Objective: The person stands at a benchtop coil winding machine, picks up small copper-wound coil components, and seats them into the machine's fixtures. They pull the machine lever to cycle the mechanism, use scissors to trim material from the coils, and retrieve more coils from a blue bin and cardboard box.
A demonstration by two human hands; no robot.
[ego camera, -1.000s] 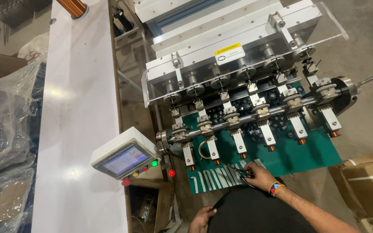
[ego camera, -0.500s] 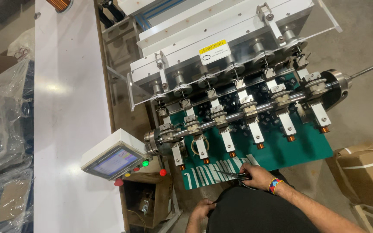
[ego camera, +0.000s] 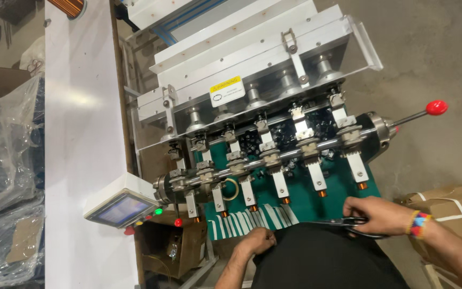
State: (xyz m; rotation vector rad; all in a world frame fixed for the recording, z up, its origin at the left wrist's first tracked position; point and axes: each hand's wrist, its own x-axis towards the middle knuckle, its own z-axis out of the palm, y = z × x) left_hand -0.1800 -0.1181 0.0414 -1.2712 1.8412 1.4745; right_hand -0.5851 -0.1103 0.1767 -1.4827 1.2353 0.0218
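The right hand [ego camera: 372,207] is gripping scissors [ego camera: 343,222] with blades lying leftward toward white strips [ego camera: 252,219] beside the curled-fingered left hand [ego camera: 258,241].

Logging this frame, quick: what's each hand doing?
Left hand: closed in a fist, holding nothing visible.
Right hand: holding black scissors.

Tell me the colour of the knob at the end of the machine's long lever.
The knob is red, seen in the head view, right of the machine.
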